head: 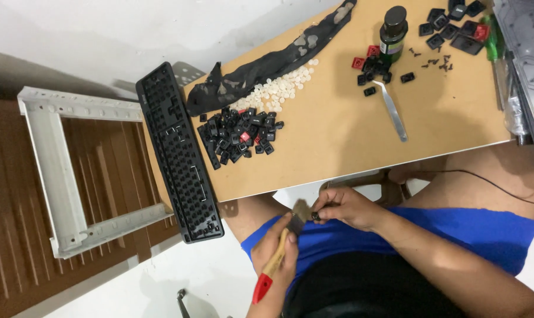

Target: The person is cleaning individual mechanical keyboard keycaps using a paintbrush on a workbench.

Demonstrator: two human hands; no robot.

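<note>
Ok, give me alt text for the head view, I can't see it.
Over the lap, the left hand holds a paintbrush against a small black keycap pinched in the right hand. On the table lie a keycap pile, tweezers and a dark bottle.

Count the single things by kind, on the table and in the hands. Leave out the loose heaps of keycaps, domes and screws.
Black keyboard frame: 1
Paintbrush, in the left hand: 1
Black keycap, in the right hand: 1
Dark bottle: 1
Metal tweezers: 1
Dark cloth: 1
Green-handled screwdriver: 1
Total: 7
</note>
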